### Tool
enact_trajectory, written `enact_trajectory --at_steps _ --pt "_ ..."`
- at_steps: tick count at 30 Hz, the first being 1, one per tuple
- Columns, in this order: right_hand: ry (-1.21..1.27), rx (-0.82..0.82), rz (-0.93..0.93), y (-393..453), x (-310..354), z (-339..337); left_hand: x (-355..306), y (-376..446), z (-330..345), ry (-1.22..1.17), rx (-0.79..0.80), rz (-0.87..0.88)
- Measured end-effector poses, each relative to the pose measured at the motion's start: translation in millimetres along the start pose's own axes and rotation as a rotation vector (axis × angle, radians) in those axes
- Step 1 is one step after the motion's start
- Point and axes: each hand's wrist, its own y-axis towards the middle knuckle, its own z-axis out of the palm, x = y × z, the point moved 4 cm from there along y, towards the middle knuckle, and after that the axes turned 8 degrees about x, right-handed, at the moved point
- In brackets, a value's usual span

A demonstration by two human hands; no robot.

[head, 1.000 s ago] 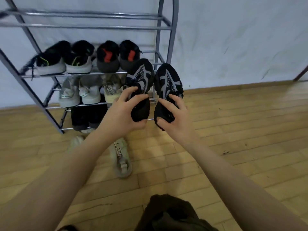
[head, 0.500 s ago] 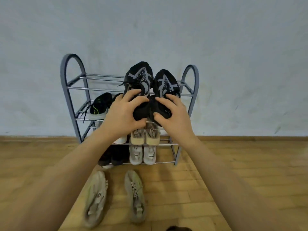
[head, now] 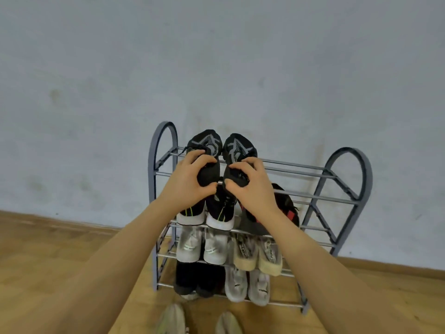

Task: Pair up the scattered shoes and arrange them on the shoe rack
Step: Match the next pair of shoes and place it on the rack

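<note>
Both hands are full: the left hand (head: 190, 182) curls round the heel of one black knit shoe (head: 207, 150), and the right hand (head: 250, 186) grips the heel of its partner (head: 238, 147). The two shoes sit side by side over the left end of the top tier of the shoe rack (head: 342, 179), toes pointing towards the wall behind it, close enough to nearly touch. Holding each by the heel looks deliberate, since it lets the person line the toes up and slide both in as a matched pair. Whether the soles already rest on the top bars I cannot tell; the hands hide that spot. On the tier below the held shoes stands a black pair with white soles (head: 207, 213), and to its right a dark pair with red marks (head: 284, 210). Lower still, pale pairs fill the third tier, with a dark pair and a grey pair on the bottom one. On the floor in front of the rack lie two light shoes (head: 199, 320), not yet shelved, so I judge the job nearly finished but not done.
</note>
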Motion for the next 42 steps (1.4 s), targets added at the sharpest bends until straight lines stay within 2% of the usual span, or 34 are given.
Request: enact_trajectory --at_steps 5,9,15,18,24,27,35,42 --pt "-0.021 0.027 0.066 42 -19 42 45 33 6 0.055 0.048 -0.006" --pt "-0.048 0.058 0.111 51 -32 66 77 40 16 0.005 0.124 -0.055" --pt "-0.167 0.014 0.116 36 -28 64 69 27 18 0.381 -0.049 -0.139" --pt "-0.318 0.054 0.148 29 -24 63 69 24 19 0.301 -0.068 -0.147" --pt "-0.156 0.046 0.122 34 -22 66 70 31 14 0.206 -0.142 -0.034" --pt "-0.118 0.022 0.091 46 -26 68 75 38 16 0.203 -0.148 -0.035" --pt "-0.227 0.067 0.111 54 -39 78 84 37 31 0.251 -0.138 -0.015" --pt "-0.268 0.150 0.142 54 -39 80 89 42 35 0.395 0.006 -0.116"
